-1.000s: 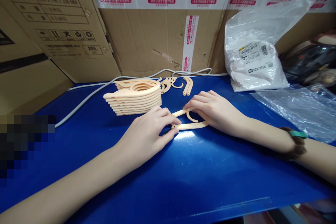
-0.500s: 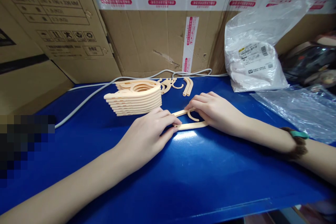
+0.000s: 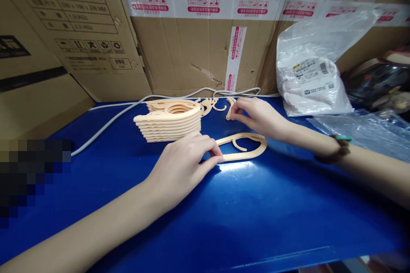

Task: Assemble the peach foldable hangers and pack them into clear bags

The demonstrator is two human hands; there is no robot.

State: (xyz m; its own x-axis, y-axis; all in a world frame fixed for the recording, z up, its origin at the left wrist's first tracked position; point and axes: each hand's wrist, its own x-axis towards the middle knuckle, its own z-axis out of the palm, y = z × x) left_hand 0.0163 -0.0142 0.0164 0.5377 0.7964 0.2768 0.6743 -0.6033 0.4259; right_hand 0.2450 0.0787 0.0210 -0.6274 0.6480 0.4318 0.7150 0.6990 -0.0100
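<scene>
- left hand (image 3: 188, 158): thumb and forefinger pinched on the left end of a cream hanger piece (image 3: 238, 157).
- that piece: a long rounded loop, lying on the blue tabletop (image 3: 208, 222) in front of the person, small hook inside it; its left end hidden by the fingers.
- right hand (image 3: 256, 115): beyond the loop, fingertips drawn together at the loose curved pieces (image 3: 228, 113); cannot tell whether one is actually gripped.
- dark fuzzy band (image 3: 335, 149) on the right wrist.
- neat stack of folded hangers (image 3: 169, 128) just beyond the left hand; loose hooks (image 3: 221, 110) between stack and curved pieces.
- grey cable (image 3: 205, 89) looping behind these, along the foot of a taped cardboard box (image 3: 179, 51).
- right rear: labelled plastic bag (image 3: 315, 81) upright, clear plastic sheet (image 3: 378, 126) lying nearer.
</scene>
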